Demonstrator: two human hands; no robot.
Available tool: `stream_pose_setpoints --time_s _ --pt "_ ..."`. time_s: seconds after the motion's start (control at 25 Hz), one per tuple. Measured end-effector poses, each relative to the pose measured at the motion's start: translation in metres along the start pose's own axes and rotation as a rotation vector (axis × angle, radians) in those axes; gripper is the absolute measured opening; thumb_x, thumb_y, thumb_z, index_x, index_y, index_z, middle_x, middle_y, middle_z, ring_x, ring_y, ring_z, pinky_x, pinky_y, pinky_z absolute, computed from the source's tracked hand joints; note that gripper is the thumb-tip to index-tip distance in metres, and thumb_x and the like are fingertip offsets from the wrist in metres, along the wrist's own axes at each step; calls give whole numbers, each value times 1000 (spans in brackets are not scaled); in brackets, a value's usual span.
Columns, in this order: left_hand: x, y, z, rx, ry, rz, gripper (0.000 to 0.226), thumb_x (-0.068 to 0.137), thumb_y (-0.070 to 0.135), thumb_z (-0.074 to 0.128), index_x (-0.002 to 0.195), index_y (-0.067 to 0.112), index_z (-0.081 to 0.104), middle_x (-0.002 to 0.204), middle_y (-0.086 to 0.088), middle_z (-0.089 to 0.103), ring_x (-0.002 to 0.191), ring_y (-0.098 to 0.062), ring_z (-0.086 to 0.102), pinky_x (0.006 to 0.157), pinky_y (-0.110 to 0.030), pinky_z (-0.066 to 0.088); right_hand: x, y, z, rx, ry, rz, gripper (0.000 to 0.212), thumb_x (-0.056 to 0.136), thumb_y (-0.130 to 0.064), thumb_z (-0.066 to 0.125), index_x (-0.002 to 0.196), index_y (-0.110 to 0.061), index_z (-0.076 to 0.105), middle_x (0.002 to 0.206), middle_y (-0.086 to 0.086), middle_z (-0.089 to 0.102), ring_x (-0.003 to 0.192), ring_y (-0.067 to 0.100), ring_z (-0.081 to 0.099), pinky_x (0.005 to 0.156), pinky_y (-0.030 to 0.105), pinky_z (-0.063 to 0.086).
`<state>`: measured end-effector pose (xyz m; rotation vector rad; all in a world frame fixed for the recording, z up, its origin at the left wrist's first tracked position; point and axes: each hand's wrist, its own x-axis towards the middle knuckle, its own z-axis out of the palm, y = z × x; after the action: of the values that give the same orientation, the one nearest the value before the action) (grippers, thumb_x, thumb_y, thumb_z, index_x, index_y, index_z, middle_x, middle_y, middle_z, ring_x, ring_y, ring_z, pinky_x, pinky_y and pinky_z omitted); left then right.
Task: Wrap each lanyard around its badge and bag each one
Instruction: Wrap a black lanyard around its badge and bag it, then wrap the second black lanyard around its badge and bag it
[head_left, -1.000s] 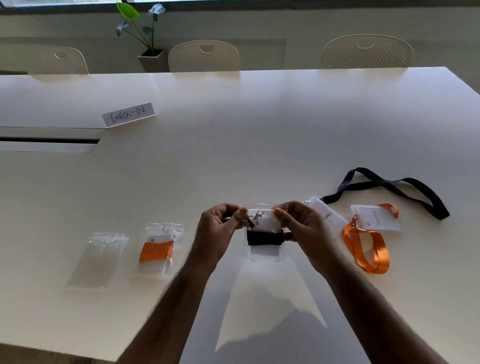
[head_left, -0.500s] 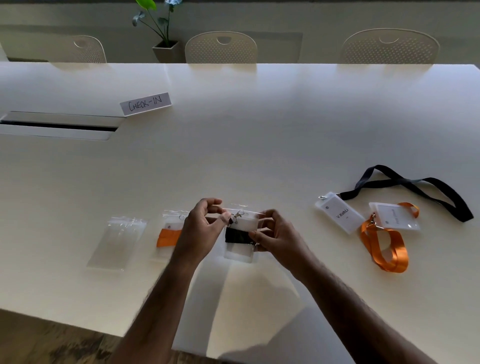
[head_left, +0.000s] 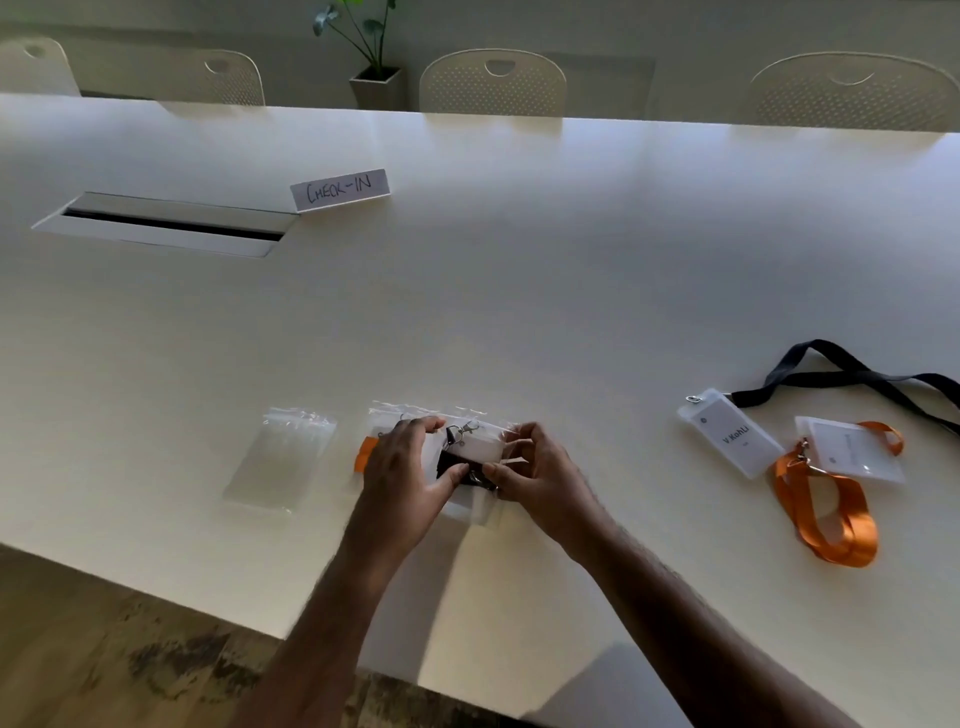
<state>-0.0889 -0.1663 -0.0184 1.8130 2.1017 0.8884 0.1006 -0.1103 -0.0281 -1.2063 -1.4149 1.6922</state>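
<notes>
My left hand (head_left: 408, 478) and my right hand (head_left: 535, 475) both pinch a clear bag (head_left: 480, 447) that holds a badge wrapped in a black lanyard, low over the table's near edge. Its metal clip (head_left: 461, 430) shows near the bag's top. Under my left hand lies a second bag with an orange-wrapped badge (head_left: 366, 453), mostly hidden. An empty clear bag (head_left: 283, 457) lies to the left. At the right lie a badge marked "V Kohli" (head_left: 727, 439) on a loose black lanyard (head_left: 852, 376), and a badge (head_left: 852, 449) on a loose orange lanyard (head_left: 826, 512).
The white table (head_left: 519, 291) has a cable slot (head_left: 166, 223) at the far left and a "CHECK-IN" card (head_left: 340, 188) beside it. Chairs (head_left: 492, 83) and a potted plant (head_left: 374, 78) stand beyond the far edge. The table's near edge runs close below my hands.
Both hands have carried the black-lanyard bag to the left, and it now sits over the orange-wrapped bag. My right hand's grip slid from the bag's top to its middle. The camera turned left.
</notes>
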Motion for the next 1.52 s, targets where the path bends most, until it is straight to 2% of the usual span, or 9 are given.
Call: stream_pose_setpoints --time_s 0.12,0.2,0.32,0.48,0.6,0.96,1.12,1.36,1.52 --pt "-3 -8 1 140 51 31 51 89 42 74 133 20 61 132 2 64 126 -19 54 108 -32 37 5 3 7 -63 15 -24 39 89 -9 80 119 -16 56 109 11 75 99 18 77 88 36 63" --pt "-5 -14 2 178 19 1 56 93 52 58 139 19 59 142 0 61 136 -21 52 118 -37 32 6 3 10 -161 3 -49 46 85 -10 85 122 -14 57 107 4 74 93 7 75 85 24 61" --pt "-7 -18 2 148 -70 -21 56 104 41 56 152 15 48 158 -5 48 152 -23 37 124 -28 11 6 8 14 -478 48 -133 57 81 -26 89 128 -18 58 115 0 62 99 9 62 85 15 51" --pt "-8 -18 4 132 -94 -24 59 107 34 50 160 14 32 169 -5 26 160 -21 15 124 -26 0 5 7 23 -737 63 -174 77 87 -43 81 150 -14 47 134 2 52 128 20 45 109 29 39" --pt "-3 -19 9 146 -106 -57 59 109 33 45 162 13 28 172 -5 17 161 -22 6 126 -28 -4 7 4 27 -825 78 -179 87 90 -49 75 158 -11 37 140 6 48 134 25 39 114 32 34" --pt "3 -20 13 209 -79 -27 58 105 31 38 158 7 36 169 -11 24 159 -31 18 128 -42 7 3 0 19 -879 103 -201 91 95 -57 62 163 -11 23 150 8 42 142 26 36 118 35 34" --pt "7 -8 21 222 -88 52 58 106 29 41 159 8 34 169 -9 24 159 -29 17 129 -46 11 -9 1 -3 -991 144 -298 81 101 -57 53 164 -16 23 163 4 34 151 22 29 124 36 23" --pt "18 27 43 256 -85 141 60 101 28 47 156 4 39 165 -13 35 155 -32 30 126 -51 23 -20 16 -48 -1145 164 -317 82 101 -63 34 165 -13 18 175 9 12 162 22 -2 129 35 -8" --pt "24 58 67 260 -139 191 59 104 23 56 157 4 37 165 -14 33 155 -33 29 126 -49 21 -31 21 -86 -1190 207 -293 90 97 -67 22 165 -8 17 175 12 9 162 24 -7 127 37 -12"
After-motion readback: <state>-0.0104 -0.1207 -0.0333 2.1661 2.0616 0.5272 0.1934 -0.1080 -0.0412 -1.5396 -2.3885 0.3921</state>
